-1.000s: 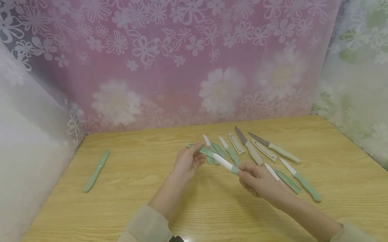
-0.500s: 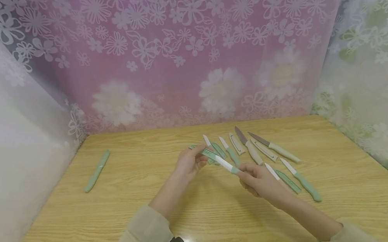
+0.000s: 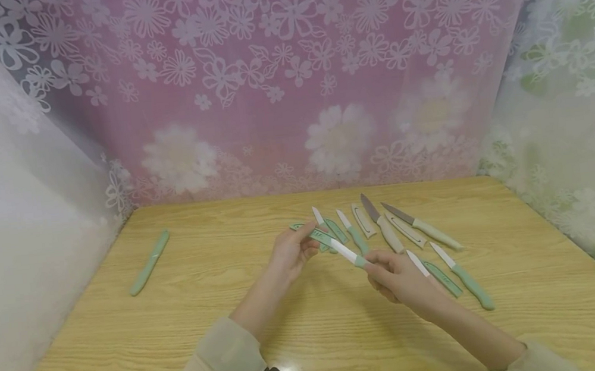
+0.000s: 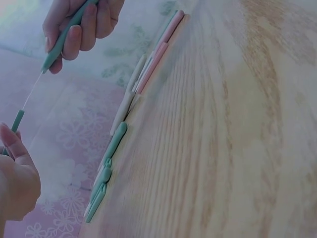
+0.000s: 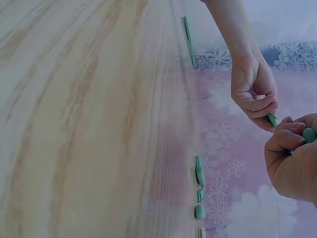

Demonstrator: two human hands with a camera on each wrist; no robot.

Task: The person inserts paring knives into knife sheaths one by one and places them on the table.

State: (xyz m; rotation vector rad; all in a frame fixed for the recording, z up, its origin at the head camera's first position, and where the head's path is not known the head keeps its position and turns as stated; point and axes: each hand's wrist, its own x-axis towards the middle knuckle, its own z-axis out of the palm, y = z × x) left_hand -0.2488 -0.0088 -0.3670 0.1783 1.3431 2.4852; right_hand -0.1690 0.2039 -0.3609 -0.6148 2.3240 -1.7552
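Head view: the left hand [image 3: 289, 255] pinches a green sheath [image 3: 321, 236] while the right hand [image 3: 395, 276] grips a green-handled paring knife [image 3: 344, 252], both above the table [image 3: 197, 314]. The white blade runs up to, perhaps into, the sheath. The step looks like sheathing or unsheathing, direction unclear; the next move likely calls for a straight, aligned slide.

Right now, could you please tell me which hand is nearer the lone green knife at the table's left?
The left hand: holding a green sheath, it is to the right of the lone green knife; the right hand, gripping a knife handle, is farther right.
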